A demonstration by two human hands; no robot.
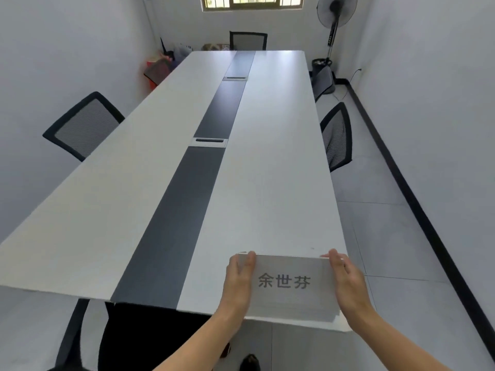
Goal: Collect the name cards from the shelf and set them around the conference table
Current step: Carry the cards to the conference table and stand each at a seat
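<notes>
A stack of white name cards rests on the near right corner of the long white conference table. The top card shows grey printed characters. My left hand presses flat against the stack's left side, and my right hand presses against its right side, fingers straight and pointing away from me. Both hands clamp the stack between them. The shelf is out of view.
A dark strip with two cable slots runs down the table's middle. Mesh chairs stand at the left, right and far end. A standing fan and floor clutter sit at the far corners.
</notes>
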